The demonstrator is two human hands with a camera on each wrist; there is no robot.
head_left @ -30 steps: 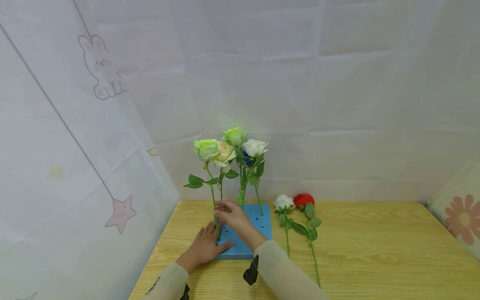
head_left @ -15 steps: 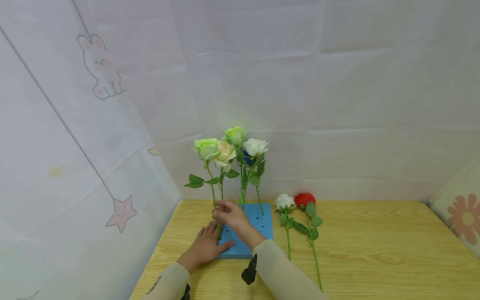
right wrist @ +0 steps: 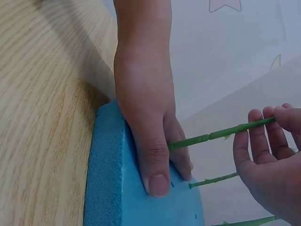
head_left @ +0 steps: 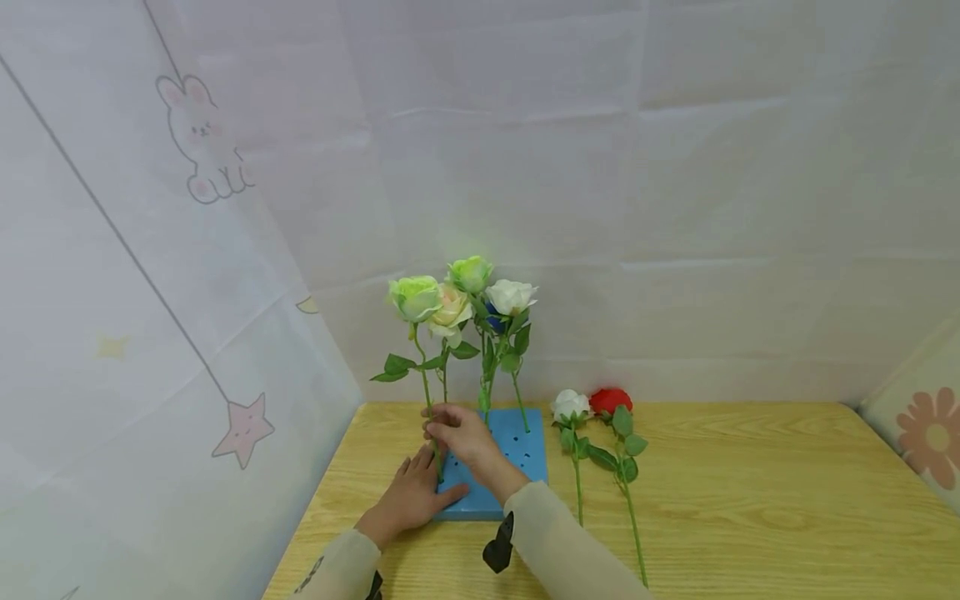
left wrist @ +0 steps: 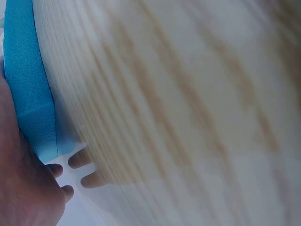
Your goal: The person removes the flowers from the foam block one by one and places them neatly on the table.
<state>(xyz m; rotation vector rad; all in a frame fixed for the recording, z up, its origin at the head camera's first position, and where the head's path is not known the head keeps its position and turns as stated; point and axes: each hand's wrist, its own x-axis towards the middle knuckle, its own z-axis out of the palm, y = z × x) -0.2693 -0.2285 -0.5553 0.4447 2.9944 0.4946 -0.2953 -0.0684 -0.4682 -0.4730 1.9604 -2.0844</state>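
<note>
The pale green rose [head_left: 415,298] stands nearly upright, its stem [right wrist: 216,134] set in the blue foam block [head_left: 483,500] by that block's left side, near the table's left edge. The right hand [head_left: 465,435] pinches the stem between thumb and fingertips, below the leaves [head_left: 395,367]; its grip is closed on that stem. The rose looks light; its stem is probably stiff but springy, thin enough to twist or bend if pushed from high up. The best hold is likely low on the bare stem, close to the foam, away from the head, whose petals look soft and easily crushed.

The left hand [head_left: 408,502] rests against the block, thumb flat on top, fingers stretched and apart from the thumb, gripping no stem. Foam seems light and liable to slide, so steadying it makes sense.

Behind stand a cream rose [head_left: 452,312], another green rose [head_left: 470,273], a white rose [head_left: 512,296] and a blue flower [head_left: 495,318], partly hidden. Right of the block, a second white rose [head_left: 570,406] and a red rose [head_left: 611,401] lie on the table [head_left: 750,492], heads towards its back edge.
</note>
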